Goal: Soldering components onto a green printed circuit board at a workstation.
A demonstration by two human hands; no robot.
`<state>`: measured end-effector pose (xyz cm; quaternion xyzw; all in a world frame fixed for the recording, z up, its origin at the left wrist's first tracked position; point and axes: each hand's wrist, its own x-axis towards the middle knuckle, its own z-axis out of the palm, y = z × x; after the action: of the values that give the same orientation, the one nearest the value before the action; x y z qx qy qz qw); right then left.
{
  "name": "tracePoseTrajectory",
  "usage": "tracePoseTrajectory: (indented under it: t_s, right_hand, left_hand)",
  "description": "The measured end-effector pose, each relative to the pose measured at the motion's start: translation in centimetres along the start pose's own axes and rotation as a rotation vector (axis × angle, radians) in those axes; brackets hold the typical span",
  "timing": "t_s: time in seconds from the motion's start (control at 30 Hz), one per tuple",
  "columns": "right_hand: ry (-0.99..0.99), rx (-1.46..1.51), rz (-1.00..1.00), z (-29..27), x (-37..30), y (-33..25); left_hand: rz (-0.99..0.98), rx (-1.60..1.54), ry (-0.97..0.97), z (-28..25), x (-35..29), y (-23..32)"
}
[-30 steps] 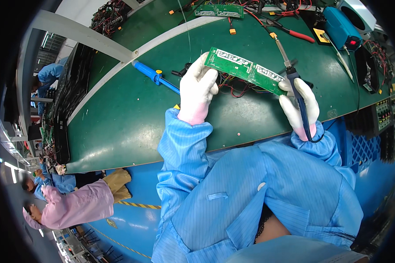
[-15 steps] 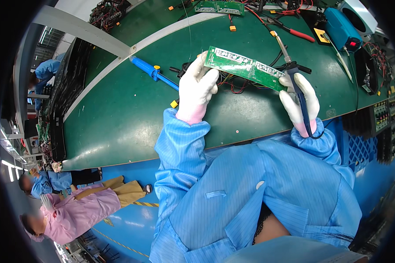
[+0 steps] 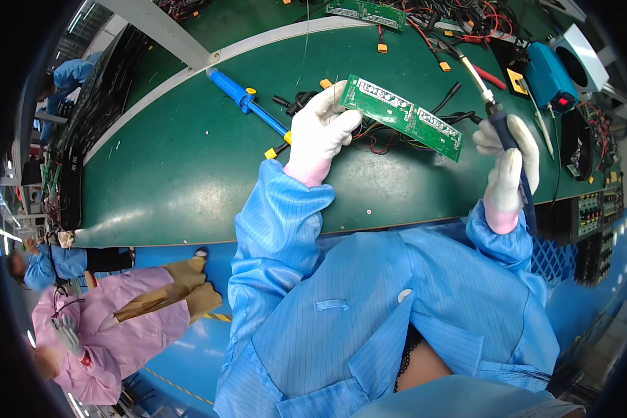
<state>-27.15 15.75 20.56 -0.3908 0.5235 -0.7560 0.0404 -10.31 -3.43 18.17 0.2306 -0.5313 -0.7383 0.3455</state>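
Here, pinching a circuit board [image 3: 404, 118] by its left end in left hand [image 3: 318, 136], over green bench [image 3: 397, 191], clasping a soldering iron [image 3: 499, 122] in right hand [image 3: 506, 174], apart from the circuit board.

- The circuit board [image 3: 403, 120] sits in the left hand [image 3: 320, 132], above the workbench [image 3: 258, 195].
- The soldering iron [image 3: 503, 127] sits in the right hand [image 3: 506, 177], right of the circuit board.
- Cables [image 3: 453, 90] lie beneath and beyond the circuit board.
- The desoldering pump [image 3: 235, 93] lies left of the left hand.
- A second board [image 3: 370, 14] lies at the far side.
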Motion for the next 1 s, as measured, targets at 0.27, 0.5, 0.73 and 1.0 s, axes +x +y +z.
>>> tracePoseTrajectory:
  t_s: [0.27, 0.5, 0.73, 1.0]
  right_hand:
    - [-0.063, 0.110, 0.035, 4.3, -2.1, -2.1]
    - [-0.129, 0.119, 0.213, 5.5, -2.7, -1.2]
    - [-0.108, 0.050, 0.236, 6.4, -2.7, -1.9]
    - [-0.135, 0.035, 0.388, 6.8, -2.0, -3.0]
  left_hand:
    - [-0.040, 0.042, -0.018, -0.6, 0.0, -0.1]
    - [-0.082, -0.064, -0.116, -0.8, 0.0, 0.1]
    - [-0.066, -0.189, -0.137, -0.8, 0.0, 0.0]
    - [-0.067, -0.166, -0.151, -1.1, -0.1, -0.3]
